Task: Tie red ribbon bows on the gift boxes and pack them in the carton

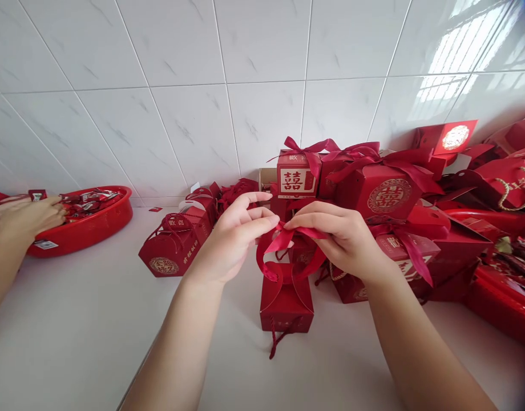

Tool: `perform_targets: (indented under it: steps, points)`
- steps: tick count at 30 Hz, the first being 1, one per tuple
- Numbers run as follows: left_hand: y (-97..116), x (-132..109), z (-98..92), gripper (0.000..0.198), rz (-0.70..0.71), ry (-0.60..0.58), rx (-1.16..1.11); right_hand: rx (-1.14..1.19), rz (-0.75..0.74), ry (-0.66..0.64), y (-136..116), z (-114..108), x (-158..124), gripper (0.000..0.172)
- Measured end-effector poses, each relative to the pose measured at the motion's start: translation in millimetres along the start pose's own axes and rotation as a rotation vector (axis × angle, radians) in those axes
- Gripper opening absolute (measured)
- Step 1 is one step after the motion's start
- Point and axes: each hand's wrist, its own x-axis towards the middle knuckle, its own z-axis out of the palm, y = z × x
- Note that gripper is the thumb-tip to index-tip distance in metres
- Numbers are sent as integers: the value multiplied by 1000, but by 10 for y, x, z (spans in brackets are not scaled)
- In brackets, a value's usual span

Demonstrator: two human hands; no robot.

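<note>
A red gift box (287,305) stands on the white table in front of me, its top flaps folded together. Threaded through its top is a red satin ribbon (269,269), whose upper part is looped and crossed between my hands. My left hand (239,234) pinches the ribbon between thumb and fingertips, other fingers loosely bent. On the right, my right hand (342,237) grips the ribbon too, with thumb and fingers pressed together. A dark red twisted cord (276,345) hangs down the front of the box onto the table.
Finished-looking red boxes with bows (384,194) are piled at the back right. More boxes (172,248) stand left of centre. Red basins (102,225) with wrapped sweets flank both sides. Another person's hand (29,220) reaches into the left one. A tiled wall (266,120) rises behind.
</note>
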Motion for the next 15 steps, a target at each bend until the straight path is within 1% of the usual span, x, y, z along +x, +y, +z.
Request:
perform_targets:
  steps: [2, 4, 7, 9, 11, 13, 14, 15]
  points:
    - [6, 3, 4, 33, -39, 13, -3, -104, -52, 6, 14, -7, -3, 34]
    - [8, 2, 28, 27, -47, 6, -6, -179, -101, 30, 33, 6, 5, 35]
    - [-14, -13, 98, 17, 40, 5, 24, -230, -143, 57, 69, 42, 8, 33]
    - [-48, -35, 143, 15, 164, 55, 166, -233, -121, 75, 83, 67, -29, 32]
    - [-92, -67, 156, 14, 361, 120, 435, -240, -68, 143, 71, 80, -115, 34]
    - [-138, -107, 106, 14, 590, 154, 739, -282, -2, 264, 19, 68, -248, 38]
    - [-160, -132, 53, 15, 685, 164, 864, -317, 37, 326, -23, 48, -327, 38]
    - [-182, -162, -19, 15, 752, 176, 962, -356, 76, 377, -74, 21, -411, 37]
